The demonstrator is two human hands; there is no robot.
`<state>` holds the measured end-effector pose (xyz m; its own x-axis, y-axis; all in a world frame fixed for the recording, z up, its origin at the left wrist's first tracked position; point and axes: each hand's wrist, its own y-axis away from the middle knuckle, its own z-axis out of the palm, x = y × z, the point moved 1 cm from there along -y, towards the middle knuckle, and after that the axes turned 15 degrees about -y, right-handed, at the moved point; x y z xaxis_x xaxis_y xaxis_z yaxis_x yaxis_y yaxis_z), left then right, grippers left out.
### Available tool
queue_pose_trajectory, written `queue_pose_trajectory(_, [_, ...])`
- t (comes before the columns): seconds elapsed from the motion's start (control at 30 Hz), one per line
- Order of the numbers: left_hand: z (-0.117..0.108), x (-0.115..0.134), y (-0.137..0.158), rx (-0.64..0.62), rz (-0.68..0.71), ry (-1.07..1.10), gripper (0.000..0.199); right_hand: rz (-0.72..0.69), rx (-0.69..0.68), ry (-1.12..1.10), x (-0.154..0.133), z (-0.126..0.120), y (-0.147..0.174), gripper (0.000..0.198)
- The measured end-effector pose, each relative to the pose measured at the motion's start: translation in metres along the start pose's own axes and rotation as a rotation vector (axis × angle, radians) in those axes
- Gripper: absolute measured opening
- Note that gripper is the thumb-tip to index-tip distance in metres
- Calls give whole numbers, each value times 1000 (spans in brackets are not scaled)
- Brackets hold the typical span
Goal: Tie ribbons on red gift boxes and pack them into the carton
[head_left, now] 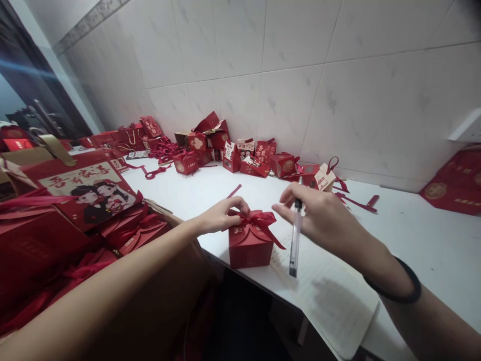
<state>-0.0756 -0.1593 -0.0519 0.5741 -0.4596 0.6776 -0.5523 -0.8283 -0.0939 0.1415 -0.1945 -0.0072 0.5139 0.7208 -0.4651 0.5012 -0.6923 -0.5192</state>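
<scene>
I'm pinching the ribbon bow [266,219] on the gift box [251,254], left hand [221,215] at its 10 o'clock, right hand [321,210] at 2 clamping a pen [295,245]; likely bow-shaping, next calling for gentle tugs.

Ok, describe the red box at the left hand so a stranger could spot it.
On the white table, find the notebook. Just left of it, at the near edge, sits the red box, the left hand at its ribbon bow. Unlike the other boxes, it has a hand on it.
</scene>
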Motion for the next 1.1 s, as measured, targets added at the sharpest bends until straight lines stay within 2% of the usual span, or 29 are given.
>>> queue_pose_trajectory(0.1, [-1,0,-2,70,22,-40,7,-222,-117,-101,-2,26,1,6])
queue_pose_trajectory(0.17, [-1,1,-3,102,59,-85,4,-322,-177,-112,0,43,3,6])
queue_pose_trajectory(0.27, [0,-3,-4,78,74,-80,7,-419,-169,-85,1,59,4,5])
queue_pose_trajectory(0.33, [0,-8,-4,41,27,27,12,-458,-134,-67,2,63,4,11])
queue_pose_trajectory(0.43, [0,-14,-4,-9,-57,206,20,-470,-109,-72,2,66,4,16])
queue_pose_trajectory(0.5, [-1,-14,-4,-21,-72,248,22,-456,-125,-71,3,68,5,14])
queue_pose_trajectory(0.7, [-2,-10,-3,40,-24,198,24,-392,-121,-54,4,74,7,7])
queue_pose_trajectory(0.8, [-2,-10,-2,34,11,144,22,-387,-119,-30,4,73,8,20])
queue_pose_trajectory(0.93, [-1,-9,-1,-10,32,43,13,-433,-107,55,2,69,8,31])
queue_pose_trajectory(1.1, [-2,-7,0,-8,34,53,11,-518,-105,152,-4,64,10,31])
